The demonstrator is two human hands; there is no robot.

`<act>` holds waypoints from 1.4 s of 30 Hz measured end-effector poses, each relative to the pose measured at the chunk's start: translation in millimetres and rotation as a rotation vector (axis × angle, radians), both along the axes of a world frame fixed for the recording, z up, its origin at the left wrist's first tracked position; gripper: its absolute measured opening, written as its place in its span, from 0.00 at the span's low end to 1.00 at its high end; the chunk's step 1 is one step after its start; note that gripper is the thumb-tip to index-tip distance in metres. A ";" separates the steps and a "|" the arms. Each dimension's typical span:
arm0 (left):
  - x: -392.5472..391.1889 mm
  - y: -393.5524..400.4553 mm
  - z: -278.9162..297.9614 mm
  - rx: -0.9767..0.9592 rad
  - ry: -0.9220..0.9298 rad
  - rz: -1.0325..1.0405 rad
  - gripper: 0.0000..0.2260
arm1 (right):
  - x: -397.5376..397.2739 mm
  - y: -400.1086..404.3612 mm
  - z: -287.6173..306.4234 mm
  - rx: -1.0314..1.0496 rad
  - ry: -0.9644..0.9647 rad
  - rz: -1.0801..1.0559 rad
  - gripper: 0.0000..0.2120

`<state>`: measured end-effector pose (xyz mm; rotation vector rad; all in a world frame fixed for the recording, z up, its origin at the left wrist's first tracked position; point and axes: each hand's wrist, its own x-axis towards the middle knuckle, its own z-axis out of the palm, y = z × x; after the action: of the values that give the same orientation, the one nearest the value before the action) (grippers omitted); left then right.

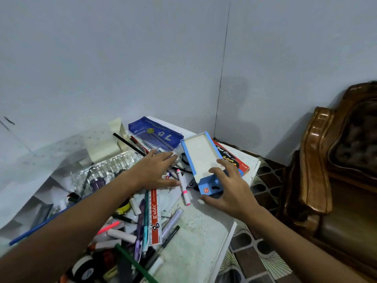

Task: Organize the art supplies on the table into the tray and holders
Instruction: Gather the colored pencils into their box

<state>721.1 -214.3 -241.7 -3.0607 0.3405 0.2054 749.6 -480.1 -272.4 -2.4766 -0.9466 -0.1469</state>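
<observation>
A blue tray (201, 152) with a white empty inside lies tilted on the table's right side, on top of a red box (242, 165). My right hand (228, 188) grips its near end, fingers over the rim. My left hand (157, 172) lies flat with spread fingers on the pile of supplies beside the tray, holding nothing. A pink-and-white marker (184, 187) lies between both hands. A red-and-white ruler (155, 218) points toward me below the left hand. Pens, markers and erasers are heaped at the lower left.
A blue zip pouch (159, 134) lies at the back. A cream holder (110, 144) and clear glass holder (106, 170) stand at the left. Black tape rolls (84, 266) sit at the near edge. A wooden armchair (334, 170) stands right of the table (193, 231).
</observation>
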 end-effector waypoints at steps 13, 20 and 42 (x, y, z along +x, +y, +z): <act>21.6 -19.8 49.5 0.081 -0.211 -0.094 0.52 | 54.3 -33.5 58.8 -0.101 -0.179 0.552 0.35; -31.4 -14.9 41.5 -0.060 -0.313 0.066 0.50 | 84.1 -13.1 66.5 -0.223 -0.264 0.836 0.36; -256.4 -117.9 1.6 -0.018 -0.485 0.823 0.46 | -56.9 83.9 73.6 -0.557 -0.298 1.186 0.54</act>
<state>464.7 -332.2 -240.0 -2.9234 -0.9352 -0.5052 692.7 -396.2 -198.9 -1.8773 -2.6695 0.1781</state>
